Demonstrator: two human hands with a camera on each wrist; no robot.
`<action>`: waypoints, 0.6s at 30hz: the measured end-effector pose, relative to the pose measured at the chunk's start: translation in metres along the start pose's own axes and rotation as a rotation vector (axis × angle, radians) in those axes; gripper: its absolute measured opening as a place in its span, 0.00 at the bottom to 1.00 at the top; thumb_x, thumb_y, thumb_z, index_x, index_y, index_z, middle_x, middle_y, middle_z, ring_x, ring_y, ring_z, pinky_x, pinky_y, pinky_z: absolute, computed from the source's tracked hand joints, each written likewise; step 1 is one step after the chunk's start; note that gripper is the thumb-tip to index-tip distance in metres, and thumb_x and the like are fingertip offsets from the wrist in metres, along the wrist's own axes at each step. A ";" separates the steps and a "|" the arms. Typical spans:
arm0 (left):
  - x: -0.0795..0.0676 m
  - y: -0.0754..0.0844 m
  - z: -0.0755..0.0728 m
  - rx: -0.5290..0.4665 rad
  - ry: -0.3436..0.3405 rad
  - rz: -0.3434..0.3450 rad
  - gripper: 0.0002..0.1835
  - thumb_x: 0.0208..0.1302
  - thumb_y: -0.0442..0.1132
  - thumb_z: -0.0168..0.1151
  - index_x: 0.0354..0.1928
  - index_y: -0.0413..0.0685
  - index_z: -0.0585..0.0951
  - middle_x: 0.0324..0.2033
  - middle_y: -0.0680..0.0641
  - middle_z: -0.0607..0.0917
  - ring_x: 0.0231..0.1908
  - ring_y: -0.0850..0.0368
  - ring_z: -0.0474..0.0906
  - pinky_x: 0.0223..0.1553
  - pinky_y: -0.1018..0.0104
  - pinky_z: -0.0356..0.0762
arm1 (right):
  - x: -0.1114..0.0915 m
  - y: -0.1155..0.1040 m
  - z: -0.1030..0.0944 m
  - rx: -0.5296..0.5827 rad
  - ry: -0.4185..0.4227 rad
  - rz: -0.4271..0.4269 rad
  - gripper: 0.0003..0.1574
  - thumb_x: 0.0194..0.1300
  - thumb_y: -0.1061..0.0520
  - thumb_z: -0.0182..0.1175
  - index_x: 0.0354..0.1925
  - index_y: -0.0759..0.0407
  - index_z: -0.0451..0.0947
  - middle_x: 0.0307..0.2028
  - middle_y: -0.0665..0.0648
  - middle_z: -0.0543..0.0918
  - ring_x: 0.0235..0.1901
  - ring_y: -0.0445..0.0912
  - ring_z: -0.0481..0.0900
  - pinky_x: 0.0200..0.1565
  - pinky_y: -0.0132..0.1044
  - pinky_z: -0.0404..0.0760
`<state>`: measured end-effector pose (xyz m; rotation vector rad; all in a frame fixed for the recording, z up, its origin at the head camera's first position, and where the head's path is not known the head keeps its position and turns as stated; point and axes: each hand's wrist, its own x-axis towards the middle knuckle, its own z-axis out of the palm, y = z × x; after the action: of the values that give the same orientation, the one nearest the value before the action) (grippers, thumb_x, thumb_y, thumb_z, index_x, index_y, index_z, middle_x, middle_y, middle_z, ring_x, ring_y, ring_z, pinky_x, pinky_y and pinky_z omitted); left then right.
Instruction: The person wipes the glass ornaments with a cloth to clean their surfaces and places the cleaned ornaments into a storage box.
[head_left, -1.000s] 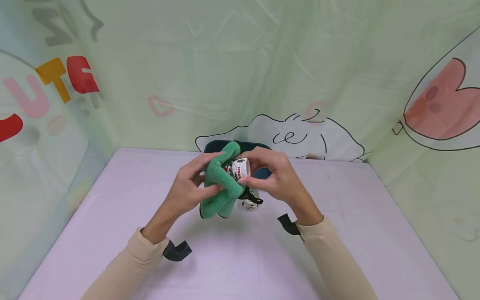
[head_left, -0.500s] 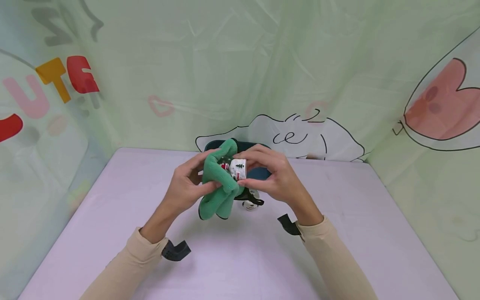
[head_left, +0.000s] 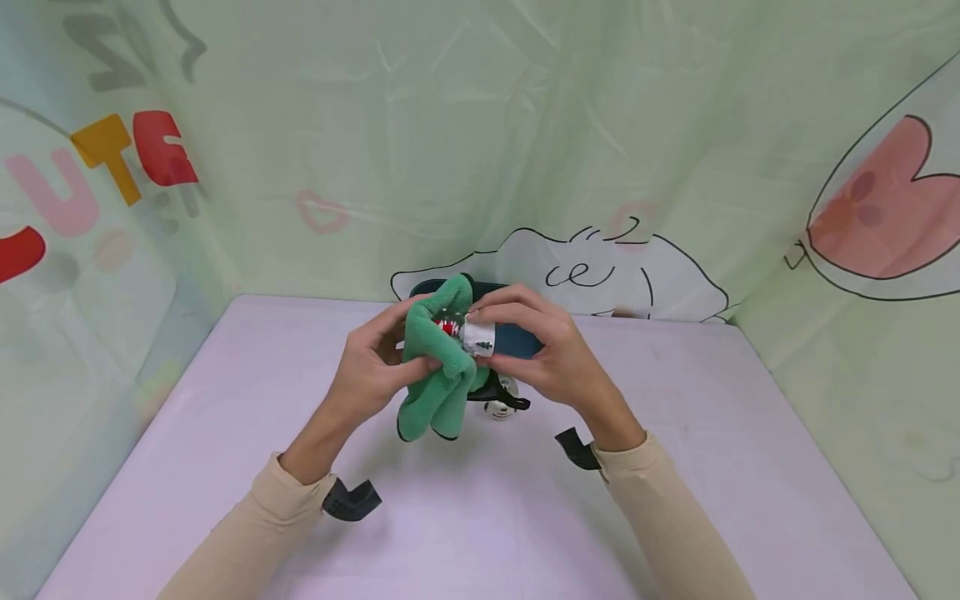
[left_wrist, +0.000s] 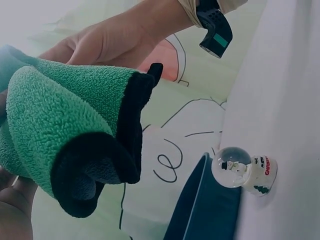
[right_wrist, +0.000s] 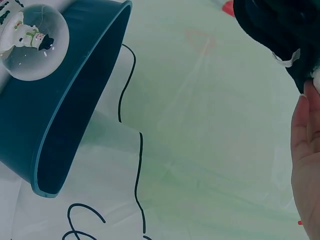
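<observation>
My left hand [head_left: 371, 358] grips a green plush cloth [head_left: 442, 354] with a dark edge, folded around the glass end of a snow globe [head_left: 480, 336]. This globe lies sideways in the air, a red figure showing inside it. Thumb and fingers of my right hand [head_left: 536, 337] pinch its white base, which has a small green tree on it. In the left wrist view the cloth [left_wrist: 80, 110] hides the globe. A second snow globe [left_wrist: 245, 172], with a snowman inside, stands on the table below my hands, partly covered in the head view.
A dark teal bin [right_wrist: 55, 100] stands at the back of the table [head_left: 480, 517], right behind the second globe. A black loop [head_left: 513, 402] hangs from the cloth. Printed curtains [head_left: 375, 150] enclose the table at the back and sides.
The held globe has turned about its length: the lettering on its base has rolled out of sight and the tree has moved downward. Both hands have shifted slightly left with the cloth.
</observation>
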<state>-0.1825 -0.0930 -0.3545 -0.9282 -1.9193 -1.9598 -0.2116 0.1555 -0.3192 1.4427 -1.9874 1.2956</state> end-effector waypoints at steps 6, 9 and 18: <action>-0.001 0.000 0.001 0.002 0.006 -0.024 0.36 0.55 0.18 0.68 0.68 0.34 0.72 0.56 0.43 0.81 0.52 0.56 0.82 0.50 0.60 0.85 | 0.000 0.000 0.000 -0.034 -0.001 -0.017 0.32 0.49 0.76 0.75 0.53 0.63 0.81 0.54 0.62 0.80 0.57 0.53 0.78 0.58 0.37 0.80; -0.001 0.000 0.001 0.002 0.010 -0.031 0.36 0.55 0.18 0.68 0.68 0.34 0.72 0.56 0.42 0.81 0.52 0.55 0.82 0.50 0.60 0.85 | 0.000 0.001 0.000 -0.052 -0.002 -0.017 0.31 0.50 0.75 0.75 0.52 0.62 0.81 0.54 0.62 0.80 0.57 0.53 0.78 0.57 0.37 0.80; -0.001 0.001 0.001 0.020 0.039 -0.021 0.35 0.56 0.19 0.69 0.68 0.35 0.73 0.56 0.40 0.81 0.51 0.55 0.83 0.49 0.60 0.86 | -0.003 0.004 -0.002 -0.071 0.026 0.055 0.34 0.48 0.69 0.79 0.54 0.61 0.81 0.53 0.58 0.80 0.53 0.48 0.78 0.54 0.34 0.80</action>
<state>-0.1809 -0.0922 -0.3544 -0.8613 -1.9313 -1.9522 -0.2141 0.1592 -0.3221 1.3405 -2.0481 1.2474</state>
